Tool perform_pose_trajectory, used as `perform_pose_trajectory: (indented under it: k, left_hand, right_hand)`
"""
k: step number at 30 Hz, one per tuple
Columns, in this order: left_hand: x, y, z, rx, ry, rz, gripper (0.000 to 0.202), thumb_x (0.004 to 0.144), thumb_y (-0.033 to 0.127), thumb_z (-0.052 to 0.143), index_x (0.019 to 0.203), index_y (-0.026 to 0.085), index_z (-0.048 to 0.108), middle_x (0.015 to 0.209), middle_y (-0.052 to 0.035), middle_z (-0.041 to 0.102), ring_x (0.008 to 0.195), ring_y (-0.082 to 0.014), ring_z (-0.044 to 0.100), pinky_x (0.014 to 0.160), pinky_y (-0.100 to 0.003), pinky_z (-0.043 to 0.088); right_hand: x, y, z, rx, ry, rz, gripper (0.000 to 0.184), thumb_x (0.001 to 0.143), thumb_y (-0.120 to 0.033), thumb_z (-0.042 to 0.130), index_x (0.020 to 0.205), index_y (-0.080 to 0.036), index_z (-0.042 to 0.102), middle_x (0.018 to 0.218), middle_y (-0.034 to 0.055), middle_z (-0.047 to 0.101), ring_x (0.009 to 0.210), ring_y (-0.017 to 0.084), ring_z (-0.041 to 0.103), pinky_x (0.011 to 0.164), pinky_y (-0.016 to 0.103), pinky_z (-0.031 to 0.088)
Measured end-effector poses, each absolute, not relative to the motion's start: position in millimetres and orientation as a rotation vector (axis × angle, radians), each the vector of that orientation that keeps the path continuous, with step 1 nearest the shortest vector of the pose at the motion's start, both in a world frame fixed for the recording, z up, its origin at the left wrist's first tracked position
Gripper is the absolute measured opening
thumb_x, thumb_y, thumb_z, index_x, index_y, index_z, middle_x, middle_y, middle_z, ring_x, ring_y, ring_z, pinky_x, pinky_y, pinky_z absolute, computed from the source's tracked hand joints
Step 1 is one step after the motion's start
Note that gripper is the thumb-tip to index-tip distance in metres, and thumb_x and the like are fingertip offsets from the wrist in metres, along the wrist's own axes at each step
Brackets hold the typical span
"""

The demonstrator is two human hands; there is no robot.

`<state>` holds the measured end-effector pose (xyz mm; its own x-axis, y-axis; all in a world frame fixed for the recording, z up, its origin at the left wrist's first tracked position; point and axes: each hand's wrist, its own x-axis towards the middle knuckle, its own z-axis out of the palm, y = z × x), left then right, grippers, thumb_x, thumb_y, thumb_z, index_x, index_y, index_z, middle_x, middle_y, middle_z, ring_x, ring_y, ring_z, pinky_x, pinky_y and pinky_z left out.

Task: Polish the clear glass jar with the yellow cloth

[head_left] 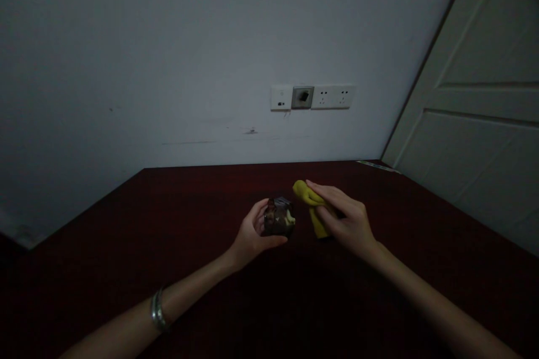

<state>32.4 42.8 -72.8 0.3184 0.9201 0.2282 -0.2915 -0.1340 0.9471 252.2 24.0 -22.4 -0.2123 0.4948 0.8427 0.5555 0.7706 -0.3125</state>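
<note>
My left hand [254, 235] is wrapped around a small dark, shiny, rounded object [278, 221] with a pale yellowish patch on its right side. In the dim light I cannot make out what kind of object it is. A yellow cloth [309, 194] is bunched between the thumb and fingers of my right hand [347, 219], and part of it hangs down below the thumb. A small gap separates the cloth from the dark object. Both hands are over the dark red tabletop [202, 196].
Behind the table rises a pale wall with a row of switches and sockets [312, 97]. A white panelled door [484, 112] stands along the right. Near the back right corner of the table lies a thin, patterned strip [377, 166].
</note>
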Motion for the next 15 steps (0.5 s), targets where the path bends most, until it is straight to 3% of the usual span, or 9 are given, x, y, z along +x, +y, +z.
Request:
perform_pose_trajectory:
  k: [7,15]
  left_hand:
    - [36,31,-69,1.208,0.605,1.256,0.08,0.05,0.015,0.085,0.119,0.019,0.046,0.126,-0.0128,0.057,0.117,-0.0283,0.055,0.1,-0.04,0.043]
    - [39,27,-67,1.229,0.589,1.31,0.068,0.059,0.021,0.082,0.118,0.018,0.05,0.12,-0.0103,0.062,0.113,-0.0264,0.058,0.097,-0.037,0.046]
  right_hand:
    - [242,34,19,-0.856,-1.96,0.057,0.049,0.079,-0.009,0.051,0.125,-0.025,0.058,0.12,0.0017,0.066,0.108,0.019,0.064,0.096,0.038,0.052]
    - [229,40,-8,-0.734,-2.073,0.111,0.055,0.082,-0.005,0.048,0.134,-0.024,0.048,0.131,0.0047,0.058,0.12,0.018,0.055,0.102,0.041,0.047]
